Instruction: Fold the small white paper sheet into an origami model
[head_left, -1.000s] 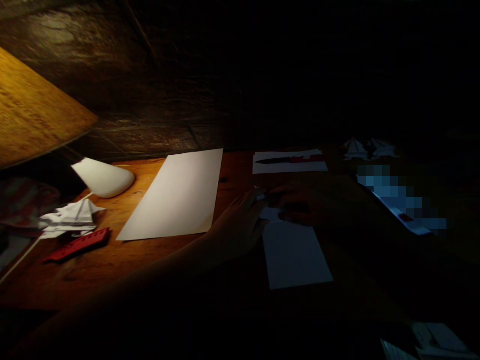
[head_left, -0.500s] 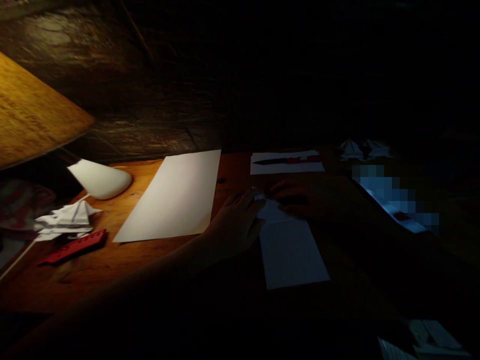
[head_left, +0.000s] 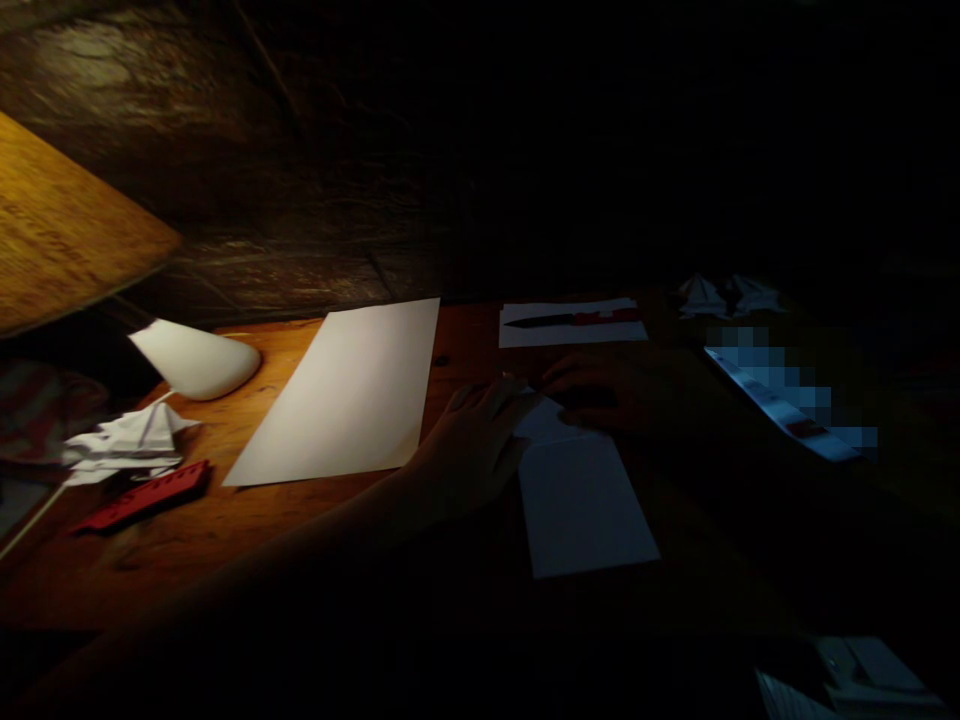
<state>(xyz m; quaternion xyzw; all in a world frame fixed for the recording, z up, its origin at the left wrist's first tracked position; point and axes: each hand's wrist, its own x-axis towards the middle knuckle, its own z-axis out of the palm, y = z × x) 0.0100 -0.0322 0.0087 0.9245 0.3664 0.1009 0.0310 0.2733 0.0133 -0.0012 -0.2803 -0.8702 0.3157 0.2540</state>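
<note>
Now the left hand [head_left: 472,450] and right hand [head_left: 607,395] are pressing spread fingers onto a folded white paper [head_left: 581,505] at center frame.

Our left hand [head_left: 472,450] and right hand [head_left: 600,395] sat close together, fingers curled downward, our left forearm [head_left: 322,545] angled inward from below.

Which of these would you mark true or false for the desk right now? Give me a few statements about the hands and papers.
1. The left hand and right hand are at the top of the small white sheet. True.
2. The right hand holds the red ruler. False: the ruler lies on the desk at the far left, away from both hands.
3. The large white sheet is crumpled. False: it lies flat on the desk, left of the hands.
4. A white lamp shade sits left of the large white sheet. True.
</note>
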